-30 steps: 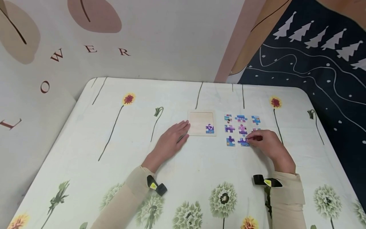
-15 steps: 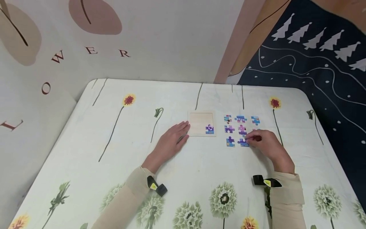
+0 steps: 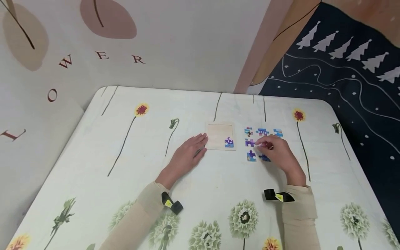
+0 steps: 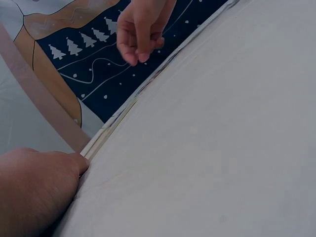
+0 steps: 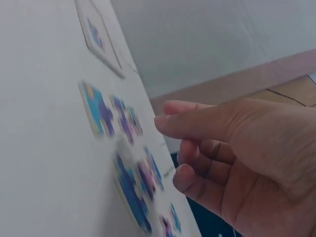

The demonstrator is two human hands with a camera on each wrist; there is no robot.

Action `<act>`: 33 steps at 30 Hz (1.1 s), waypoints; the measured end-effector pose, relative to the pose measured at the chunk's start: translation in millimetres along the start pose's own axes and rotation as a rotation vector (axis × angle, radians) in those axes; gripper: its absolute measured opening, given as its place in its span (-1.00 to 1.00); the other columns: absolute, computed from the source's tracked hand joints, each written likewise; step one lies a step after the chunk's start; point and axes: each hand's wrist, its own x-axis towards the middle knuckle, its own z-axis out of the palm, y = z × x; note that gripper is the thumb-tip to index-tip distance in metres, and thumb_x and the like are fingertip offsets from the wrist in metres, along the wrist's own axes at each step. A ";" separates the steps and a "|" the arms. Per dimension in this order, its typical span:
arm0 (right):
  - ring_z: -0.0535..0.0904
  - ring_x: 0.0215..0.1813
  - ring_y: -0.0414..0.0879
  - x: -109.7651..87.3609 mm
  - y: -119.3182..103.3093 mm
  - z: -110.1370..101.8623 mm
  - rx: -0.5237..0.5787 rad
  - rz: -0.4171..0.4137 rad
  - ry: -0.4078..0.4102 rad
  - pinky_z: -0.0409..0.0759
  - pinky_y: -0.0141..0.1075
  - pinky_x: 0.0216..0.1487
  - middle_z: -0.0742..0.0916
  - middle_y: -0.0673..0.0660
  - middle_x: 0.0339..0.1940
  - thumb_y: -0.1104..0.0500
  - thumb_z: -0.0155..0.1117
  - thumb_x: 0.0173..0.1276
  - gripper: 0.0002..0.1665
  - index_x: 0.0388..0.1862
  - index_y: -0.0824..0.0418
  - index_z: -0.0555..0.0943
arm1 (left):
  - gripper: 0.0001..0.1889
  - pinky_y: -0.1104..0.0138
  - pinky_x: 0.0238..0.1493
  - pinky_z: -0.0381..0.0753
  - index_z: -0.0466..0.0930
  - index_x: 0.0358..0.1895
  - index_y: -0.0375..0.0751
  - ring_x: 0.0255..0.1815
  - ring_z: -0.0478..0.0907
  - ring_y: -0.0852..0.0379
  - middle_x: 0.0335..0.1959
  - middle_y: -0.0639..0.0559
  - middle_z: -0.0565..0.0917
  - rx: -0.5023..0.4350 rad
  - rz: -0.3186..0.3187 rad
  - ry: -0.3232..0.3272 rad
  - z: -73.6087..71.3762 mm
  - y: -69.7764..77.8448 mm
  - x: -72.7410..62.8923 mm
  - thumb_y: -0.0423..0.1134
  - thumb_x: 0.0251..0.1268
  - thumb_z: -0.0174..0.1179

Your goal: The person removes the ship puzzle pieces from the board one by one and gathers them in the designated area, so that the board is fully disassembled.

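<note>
My left hand (image 3: 189, 151) rests flat, its fingertips at the left edge of a shallow wooden puzzle tray (image 3: 217, 137). One purple-and-blue jigsaw piece (image 3: 229, 142) lies in the tray's lower right corner. To the right, several more jigsaw pieces (image 3: 251, 156) lie in rows. Over the middle of them hovers my right hand (image 3: 278, 152), partly hiding some. In the right wrist view, that hand (image 5: 242, 158) has its fingers loosely bent, thumb near the index finger, and no piece shows between them. A blue piece (image 5: 131, 192) lies on the table below it.
A white flower-printed cloth (image 3: 218, 187) covers the table, whose far edge meets a pale wall (image 3: 187, 45). A dark panel with white trees (image 3: 353, 90) stands at the right. Each wrist wears a small black camera (image 3: 172, 203).
My right hand has moved left and slightly up from the bottom middle jigsaw piece, which stays on the table. My left hand has kept its place at the tray's edge.
</note>
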 end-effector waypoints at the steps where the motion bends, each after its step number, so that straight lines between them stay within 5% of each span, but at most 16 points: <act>1: 0.60 -0.17 0.06 3.1 -4.1 3.6 0.008 -0.001 -0.005 0.60 -0.29 -0.22 0.73 0.26 -0.15 0.38 0.34 0.44 -0.85 -0.05 0.34 0.74 | -0.49 0.20 0.64 0.12 0.41 0.50 -0.25 0.61 0.23 0.01 0.55 -0.05 0.36 0.001 0.002 0.001 0.0 -0.5 -0.2 -0.11 0.64 0.08; 11: 0.54 -0.31 0.00 32.6 -33.0 46.5 0.185 0.007 -0.032 0.56 -0.27 -0.34 0.73 0.16 -0.26 0.22 0.27 0.55 -0.79 0.00 0.29 0.75 | -0.49 0.22 0.64 0.10 0.41 0.50 -0.25 0.61 0.22 0.03 0.56 -0.04 0.35 -0.003 -0.005 -0.017 2.5 1.6 -0.4 -0.13 0.63 0.10; 17: 0.53 -0.39 -0.05 43.2 -42.5 65.1 0.172 0.048 -0.056 0.55 -0.26 -0.35 0.71 0.18 -0.31 0.22 0.22 0.58 -0.75 0.10 0.29 0.71 | -0.48 0.22 0.64 0.12 0.39 0.51 -0.22 0.61 0.22 0.04 0.57 -0.02 0.34 0.019 -0.002 -0.009 2.0 -0.2 -1.2 -0.10 0.64 0.08; 25: 0.58 -0.40 -0.06 44.4 -44.1 68.4 0.169 0.108 -0.076 0.58 -0.23 -0.28 0.73 0.20 -0.25 0.23 0.14 0.62 -0.66 0.24 0.32 0.66 | -0.49 0.20 0.63 0.14 0.41 0.50 -0.24 0.60 0.24 0.02 0.56 -0.05 0.36 0.017 0.010 -0.002 -0.1 -0.4 -1.0 -0.12 0.63 0.09; 33: 0.58 -0.15 0.01 46.3 -43.7 65.1 0.125 0.149 -0.121 0.60 -0.29 -0.19 0.70 0.24 -0.09 0.33 0.36 0.44 -0.60 0.22 0.40 0.67 | -0.50 0.20 0.63 0.14 0.44 0.48 -0.24 0.59 0.27 0.02 0.54 -0.05 0.39 0.013 0.010 0.014 0.8 -0.4 -0.1 -0.13 0.62 0.11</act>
